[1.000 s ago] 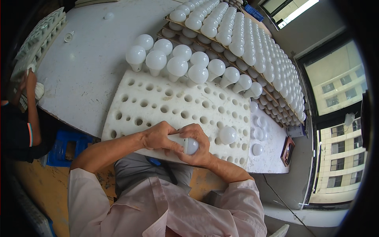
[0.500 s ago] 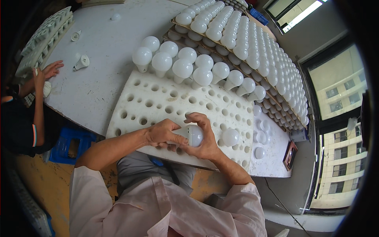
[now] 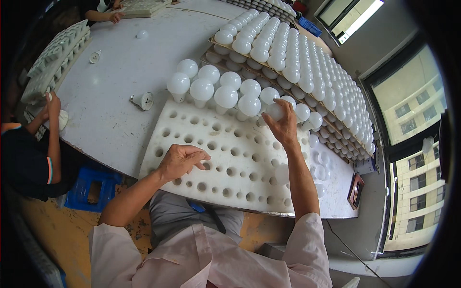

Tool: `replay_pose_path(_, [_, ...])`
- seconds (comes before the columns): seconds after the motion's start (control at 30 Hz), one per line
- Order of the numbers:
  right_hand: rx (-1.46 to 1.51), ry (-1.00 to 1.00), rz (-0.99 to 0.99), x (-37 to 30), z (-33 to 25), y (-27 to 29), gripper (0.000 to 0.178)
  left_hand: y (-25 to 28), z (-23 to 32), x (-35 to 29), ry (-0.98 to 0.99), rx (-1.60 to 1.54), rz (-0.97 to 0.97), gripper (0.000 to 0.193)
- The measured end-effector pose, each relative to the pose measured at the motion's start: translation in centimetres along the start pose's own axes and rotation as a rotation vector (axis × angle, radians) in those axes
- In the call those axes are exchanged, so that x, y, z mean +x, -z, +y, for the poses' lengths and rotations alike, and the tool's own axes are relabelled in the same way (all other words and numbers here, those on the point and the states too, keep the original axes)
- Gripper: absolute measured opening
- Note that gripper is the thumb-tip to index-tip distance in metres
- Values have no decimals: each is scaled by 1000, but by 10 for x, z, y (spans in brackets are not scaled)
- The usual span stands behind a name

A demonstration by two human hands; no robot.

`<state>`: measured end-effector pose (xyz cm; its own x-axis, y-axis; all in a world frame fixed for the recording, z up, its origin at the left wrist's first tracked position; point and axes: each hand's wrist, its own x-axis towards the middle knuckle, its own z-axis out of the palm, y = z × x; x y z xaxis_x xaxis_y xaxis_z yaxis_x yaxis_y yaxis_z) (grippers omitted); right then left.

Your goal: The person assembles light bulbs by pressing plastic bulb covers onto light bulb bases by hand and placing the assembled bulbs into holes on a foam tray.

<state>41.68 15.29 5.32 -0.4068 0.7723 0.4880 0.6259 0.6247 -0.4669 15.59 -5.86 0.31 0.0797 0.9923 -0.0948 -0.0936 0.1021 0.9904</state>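
Note:
My right hand reaches to the far part of a white foam board, thumb and fingers around the globe of a white light bulb. That bulb is beside the front row of bulbs standing in the board. My left hand hovers over the board's near left part, fingers loosely bent and apart, nothing visible in them. Rows of round holes cover the board. Close to my right forearm a white globe sits on the board.
Stacked trays of bulbs stand at the right. Several loose globes lie beside the board. A bulb body without globe lies left of it. Two people's hands show at the left and far left, near foam trays.
My hands have parted: the right carried the bulb forward to the row, the left let go. On the table, a bulb body has moved right, toward the board. A co-worker's hand has drawn back.

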Motion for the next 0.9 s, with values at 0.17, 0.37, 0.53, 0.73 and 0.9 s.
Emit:
replay_pose_path(0.17, [115,45,17,-5,3,0,55,69,13,-6,-280,333,540,31])
replay_pose_path(0.37, [224,-241,-76,-78,7,62,58,204,-27,33,-276,1010,779,51])
replay_pose_path(0.53, [-287,-175,-414,-130,-8,73,74,227,-25,69,-12,1326,509,69])
replay_pose_path(0.73, [-340,-242,-367,-136,-13,83,72,229,-12,98,134,1206,466,51])
replay_pose_path(0.9, [877,-530,39,-143,27,97,72,216,-16,76,58,1038,717,50])
